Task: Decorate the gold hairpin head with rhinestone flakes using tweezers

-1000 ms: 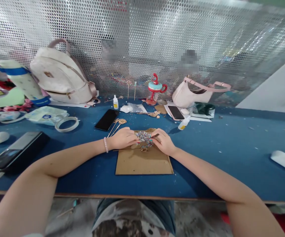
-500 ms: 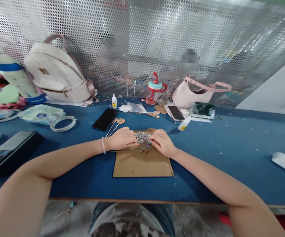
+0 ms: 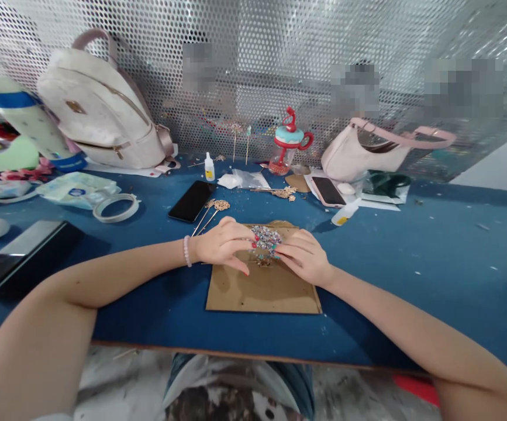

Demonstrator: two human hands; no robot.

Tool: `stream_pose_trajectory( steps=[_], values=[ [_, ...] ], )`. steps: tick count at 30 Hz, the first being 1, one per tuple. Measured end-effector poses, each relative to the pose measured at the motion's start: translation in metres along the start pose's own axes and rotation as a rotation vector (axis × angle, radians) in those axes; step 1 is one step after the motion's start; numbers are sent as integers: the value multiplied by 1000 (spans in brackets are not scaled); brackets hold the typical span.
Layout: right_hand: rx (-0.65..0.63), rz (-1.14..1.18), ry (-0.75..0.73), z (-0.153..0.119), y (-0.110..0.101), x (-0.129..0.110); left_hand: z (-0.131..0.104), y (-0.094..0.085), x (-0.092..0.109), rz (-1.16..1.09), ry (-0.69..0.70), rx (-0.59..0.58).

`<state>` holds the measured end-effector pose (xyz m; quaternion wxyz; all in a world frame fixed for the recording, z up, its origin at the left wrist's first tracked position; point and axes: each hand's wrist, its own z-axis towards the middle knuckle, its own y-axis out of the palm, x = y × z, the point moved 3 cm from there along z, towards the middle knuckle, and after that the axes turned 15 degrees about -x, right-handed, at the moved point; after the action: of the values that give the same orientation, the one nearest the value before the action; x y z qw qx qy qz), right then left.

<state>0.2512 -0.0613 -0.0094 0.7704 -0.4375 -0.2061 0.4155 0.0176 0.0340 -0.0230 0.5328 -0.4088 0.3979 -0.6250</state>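
A heap of small glittering rhinestones (image 3: 267, 235) lies on the far part of a brown cardboard sheet (image 3: 262, 295). My left hand (image 3: 224, 242) reaches over its left side, fingertips on the stones and the thumb held apart. At the right edge of the heap, my right hand (image 3: 308, 257) has its fingers drawn together; whatever sits between the fingertips is too small to make out. Just below the stones, a small gold-coloured ornament (image 3: 262, 262) rests on the cardboard, partly in shadow between the hands.
Behind my left hand are gold hairpins (image 3: 221, 205) and a black phone (image 3: 192, 200). Glue bottles (image 3: 210, 168) stand or lean nearby. Farther back are a red-handled cup (image 3: 289, 140), a pink handbag (image 3: 367, 152) and a white backpack (image 3: 99, 111). A tape roll (image 3: 116, 208) lies at left.
My left fingers have spread, with the thumb coming away from the fingertips, which now reach onto the rhinestones. My right hand stays at the heap's right edge. The whole view has shifted slightly.
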Motion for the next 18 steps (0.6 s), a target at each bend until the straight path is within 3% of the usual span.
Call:
stream_pose_trajectory(
  steps=[4,11,18],
  values=[
    [38,144,101,7,-6,-14,3,-5,7,-228,-14,11],
    [39,236,212,8,-12,-13,31,-34,32,-849,-178,39],
    [46,265,199,9,-17,-14,32,-31,26,-1264,-214,4]
  ],
)
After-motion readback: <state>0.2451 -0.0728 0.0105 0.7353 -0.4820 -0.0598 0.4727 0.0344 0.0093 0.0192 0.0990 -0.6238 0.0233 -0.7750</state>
